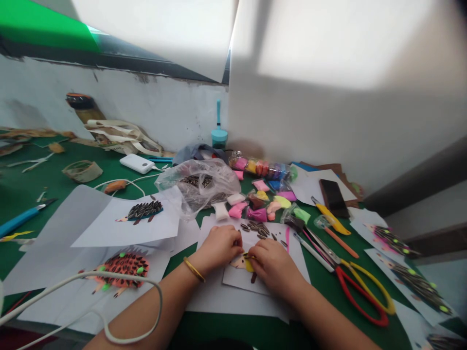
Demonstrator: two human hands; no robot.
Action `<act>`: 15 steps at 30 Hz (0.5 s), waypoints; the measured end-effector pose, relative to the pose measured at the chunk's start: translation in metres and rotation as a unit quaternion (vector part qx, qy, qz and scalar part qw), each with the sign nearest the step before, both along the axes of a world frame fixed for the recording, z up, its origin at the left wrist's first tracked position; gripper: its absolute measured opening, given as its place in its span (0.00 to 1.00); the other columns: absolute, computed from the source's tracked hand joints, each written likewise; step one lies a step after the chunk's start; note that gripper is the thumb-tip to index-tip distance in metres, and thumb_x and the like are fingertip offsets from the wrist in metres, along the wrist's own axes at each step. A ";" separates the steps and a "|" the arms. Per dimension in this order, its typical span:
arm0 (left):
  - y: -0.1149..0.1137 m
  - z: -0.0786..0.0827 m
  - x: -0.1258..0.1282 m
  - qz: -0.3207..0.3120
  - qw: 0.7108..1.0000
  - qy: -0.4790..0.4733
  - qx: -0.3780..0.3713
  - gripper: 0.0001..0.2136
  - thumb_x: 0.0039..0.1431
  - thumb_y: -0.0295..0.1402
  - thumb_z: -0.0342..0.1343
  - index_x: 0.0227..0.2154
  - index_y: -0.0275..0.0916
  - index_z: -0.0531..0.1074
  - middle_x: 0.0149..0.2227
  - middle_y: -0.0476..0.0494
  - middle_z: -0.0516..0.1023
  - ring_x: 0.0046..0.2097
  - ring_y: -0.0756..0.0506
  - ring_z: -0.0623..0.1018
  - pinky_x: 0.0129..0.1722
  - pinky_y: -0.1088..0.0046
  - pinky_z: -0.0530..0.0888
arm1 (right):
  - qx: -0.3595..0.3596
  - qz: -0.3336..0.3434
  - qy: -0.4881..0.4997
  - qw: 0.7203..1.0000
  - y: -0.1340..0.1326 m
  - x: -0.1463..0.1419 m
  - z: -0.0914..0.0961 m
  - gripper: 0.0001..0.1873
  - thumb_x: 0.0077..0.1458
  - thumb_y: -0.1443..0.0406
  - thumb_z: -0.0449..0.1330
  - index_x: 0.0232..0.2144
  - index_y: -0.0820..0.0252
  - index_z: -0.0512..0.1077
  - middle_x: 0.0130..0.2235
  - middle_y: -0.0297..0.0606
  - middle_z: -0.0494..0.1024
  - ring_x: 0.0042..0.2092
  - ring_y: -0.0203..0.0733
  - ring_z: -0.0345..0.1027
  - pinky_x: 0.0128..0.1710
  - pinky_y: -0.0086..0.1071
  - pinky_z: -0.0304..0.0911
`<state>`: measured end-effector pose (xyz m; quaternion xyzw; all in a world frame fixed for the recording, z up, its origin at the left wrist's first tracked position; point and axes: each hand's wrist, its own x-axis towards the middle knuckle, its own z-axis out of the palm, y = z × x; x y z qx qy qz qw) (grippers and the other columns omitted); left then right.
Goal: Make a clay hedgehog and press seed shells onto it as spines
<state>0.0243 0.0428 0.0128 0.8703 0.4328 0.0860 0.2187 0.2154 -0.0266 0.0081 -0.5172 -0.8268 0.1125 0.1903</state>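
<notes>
A small white card (237, 281) lies on larger white sheets in front of me. It bears a hedgehog figure (239, 263) with a pale face, a yellow clay body and a brown foot. My right hand (275, 265) pinches a dark sunflower seed (248, 256) at the yellow clay. My left hand (221, 245) rests at the card's upper left, fingers curled together near the hedgehog's head; what they hold, if anything, is hidden. Just beyond my hands is a pile of loose sunflower seeds (258, 228) on the paper.
Behind lie a plastic bag of seeds (197, 182) and several coloured clay packets (257, 214). Scissors (359, 291), a yellow cutter (332, 218) and a phone (333, 197) are at right. Finished-looking seed hedgehogs (126, 270) lie on both sides. A white cable (160, 304) crosses my left forearm.
</notes>
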 end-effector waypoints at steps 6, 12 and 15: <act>0.000 0.001 -0.001 -0.004 1.000 -0.004 -0.006 0.04 0.53 0.37 0.63 0.30 0.44 0.77 0.34 0.49 0.76 0.40 0.46 0.75 0.40 0.71 0.64 | -0.027 -0.017 0.018 0.999 0.003 0.014 0.004 0.04 0.52 0.71 0.61 0.31 0.58 0.74 0.34 0.36 0.73 0.39 0.42 0.65 0.41 0.34 0.57; 0.001 0.002 0.000 0.000 1.000 -0.006 -0.012 0.04 0.53 0.37 0.62 0.30 0.43 0.77 0.35 0.49 0.76 0.41 0.45 0.75 0.40 0.70 0.63 | -0.029 -0.006 0.020 0.999 0.005 0.017 0.000 0.04 0.53 0.70 0.61 0.30 0.57 0.75 0.33 0.36 0.73 0.39 0.41 0.65 0.40 0.34 0.57; 0.001 0.002 0.000 0.000 1.000 -0.005 -0.013 0.04 0.53 0.36 0.62 0.30 0.44 0.77 0.35 0.49 0.76 0.41 0.46 0.74 0.40 0.70 0.63 | -0.022 0.010 0.014 1.000 0.004 0.014 0.001 0.04 0.55 0.69 0.61 0.31 0.56 0.76 0.34 0.35 0.74 0.39 0.41 0.65 0.40 0.34 0.55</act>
